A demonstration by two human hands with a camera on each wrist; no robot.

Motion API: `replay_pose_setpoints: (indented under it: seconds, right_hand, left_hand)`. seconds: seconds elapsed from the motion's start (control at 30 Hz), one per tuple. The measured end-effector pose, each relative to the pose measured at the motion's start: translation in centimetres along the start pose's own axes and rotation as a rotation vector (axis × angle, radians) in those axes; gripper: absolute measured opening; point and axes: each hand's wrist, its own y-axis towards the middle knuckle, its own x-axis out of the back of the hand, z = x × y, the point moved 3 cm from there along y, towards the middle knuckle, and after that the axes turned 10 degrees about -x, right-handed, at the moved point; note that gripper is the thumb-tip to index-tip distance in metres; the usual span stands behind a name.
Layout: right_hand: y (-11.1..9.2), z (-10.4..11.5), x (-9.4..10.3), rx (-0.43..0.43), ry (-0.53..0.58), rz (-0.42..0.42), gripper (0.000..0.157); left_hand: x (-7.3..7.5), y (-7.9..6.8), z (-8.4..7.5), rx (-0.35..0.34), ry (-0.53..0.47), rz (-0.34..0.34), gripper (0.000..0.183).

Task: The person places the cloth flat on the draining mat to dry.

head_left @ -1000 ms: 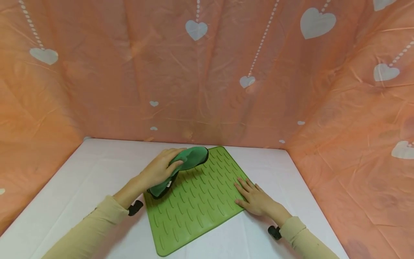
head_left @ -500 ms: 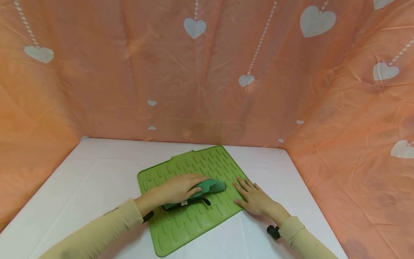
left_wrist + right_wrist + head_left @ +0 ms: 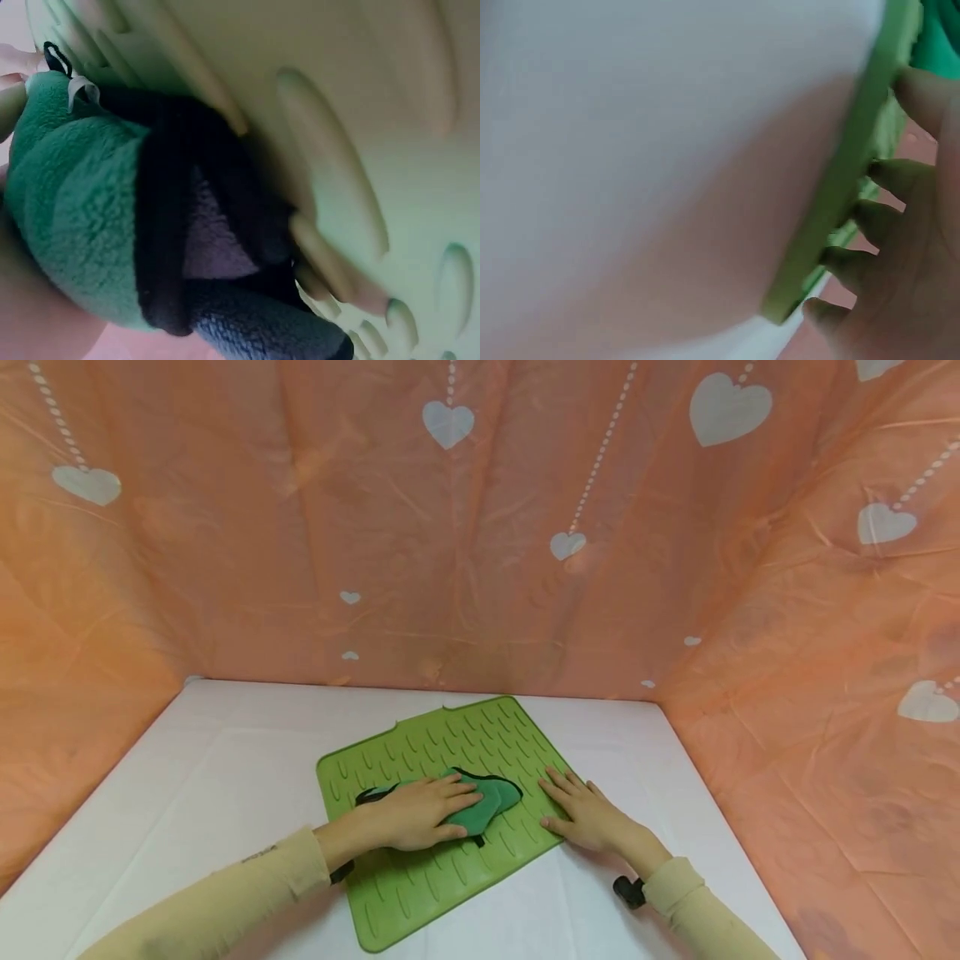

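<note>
On the green mat (image 3: 408,910) lies a green cloth (image 3: 501,795) with dark edging, folded and bunched. My left hand (image 3: 416,814) rests on top of it, fingers straight and thumb apart, pressing it toward the mat. The left wrist view shows the fuzzy green cloth (image 3: 82,217), its black border, a grey-blue inner side and a small loop beside the ribbed mat (image 3: 337,97). At the mat's right edge my right hand (image 3: 588,818) lies flat with spread fingers. In the right wrist view, the right fingertips touch the mat's rim (image 3: 832,187).
A white-covered table (image 3: 247,768) spreads around the mat. Orange curtains (image 3: 517,618) with white hearts stand at the back and both sides. Small black wrist devices (image 3: 628,892) sit below the sleeves.
My left hand has brought the cloth down and right from the mat's upper left to its middle, and its fingers have flattened over the cloth. My right hand stays at the mat's edge.
</note>
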Motion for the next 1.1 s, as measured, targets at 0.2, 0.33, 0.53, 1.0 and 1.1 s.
replay_pose_setpoints:
  seconds: [0.2,0.33,0.53,1.0,1.1]
  right_hand:
    - [1.8,1.3,1.5,0.047,0.178,-0.101,0.058]
    - [3.4,3.1,2.6,0.062,0.31,-0.158,0.051]
    - [5.3,6.4,3.1,0.107,0.381,-0.133,0.043]
    - [8.8,11.2,1.5,0.264,0.305,-0.077,0.033]
    - [9.0,11.7,1.0,0.294,0.297,-0.076,0.029]
  left_hand:
    - [1.5,-1.4,0.2,-0.013,-0.108,-0.178,0.056]
    - [2.7,-3.1,1.2,0.016,-0.186,-0.349,0.043]
    - [2.7,-6.2,3.4,0.122,-0.302,-0.509,0.027]
    - [0.6,-9.9,5.4,0.19,-0.5,-0.486,0.026]
    - [0.2,-10.0,5.0,0.193,-0.549,-0.462,0.03]
